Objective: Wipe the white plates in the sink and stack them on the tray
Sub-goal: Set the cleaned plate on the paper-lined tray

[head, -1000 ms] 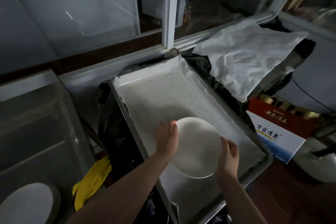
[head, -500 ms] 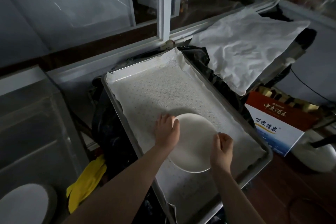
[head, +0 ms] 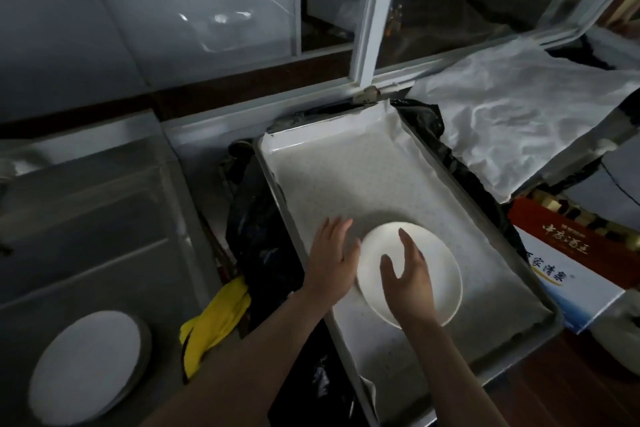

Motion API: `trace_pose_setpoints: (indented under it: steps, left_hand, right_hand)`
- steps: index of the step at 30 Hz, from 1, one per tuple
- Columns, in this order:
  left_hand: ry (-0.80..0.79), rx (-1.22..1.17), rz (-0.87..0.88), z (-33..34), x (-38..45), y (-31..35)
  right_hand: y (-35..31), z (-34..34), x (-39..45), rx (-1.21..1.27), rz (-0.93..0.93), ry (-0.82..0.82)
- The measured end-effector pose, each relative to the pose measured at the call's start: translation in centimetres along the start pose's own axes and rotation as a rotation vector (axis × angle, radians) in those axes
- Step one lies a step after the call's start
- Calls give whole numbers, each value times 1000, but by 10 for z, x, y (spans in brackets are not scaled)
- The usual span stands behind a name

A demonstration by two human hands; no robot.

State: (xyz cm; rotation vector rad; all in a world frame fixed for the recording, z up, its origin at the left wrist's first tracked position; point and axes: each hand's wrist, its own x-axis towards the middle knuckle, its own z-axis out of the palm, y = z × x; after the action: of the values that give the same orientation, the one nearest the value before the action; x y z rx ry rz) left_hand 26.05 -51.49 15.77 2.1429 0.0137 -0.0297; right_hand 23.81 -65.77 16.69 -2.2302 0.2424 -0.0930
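A white plate (head: 438,270) lies flat on the paper-lined metal tray (head: 540,333), in its near half. My left hand (head: 334,260) hovers at the plate's left edge, fingers spread, holding nothing. Above the plate my right hand (head: 408,282) is also spread and empty, covering part of it. A stack of white plates (head: 86,366) sits in the steel sink (head: 104,218) at the lower left.
A yellow cloth (head: 214,321) hangs between sink and tray, next to a black plastic bag (head: 259,236). Crumpled white paper (head: 519,114) covers the surface at the right. A red and white carton (head: 571,253) stands right of the tray. A window frame (head: 370,21) runs behind.
Both hands held the plate by its edges and lowered it onto the tray. They have now let go and lifted off with fingers apart.
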Motion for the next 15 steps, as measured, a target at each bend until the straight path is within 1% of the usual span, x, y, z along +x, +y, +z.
trace_pose_setpoints:
  steps: [2, 5, 8, 11, 15]
  left_hand:
    - [46, 35, 45, -21, -8, -8]
    - [131, 88, 43, -61, -22, -30]
    - [154, 93, -45, -104, -42, -47]
    - [200, 116, -102, -142, -64, -79]
    - [240, 114, -167, -188, -102, -132]
  right_hand:
    - [-15, 17, -7, 4, -53, -41]
    - [-40, 47, -21, 1, -141, -93]
    - [-67, 76, -38, 11, -189, -198]
    - [-94, 111, -58, 11, -229, -283]
    - [-130, 156, -94, 60, -216, -393]
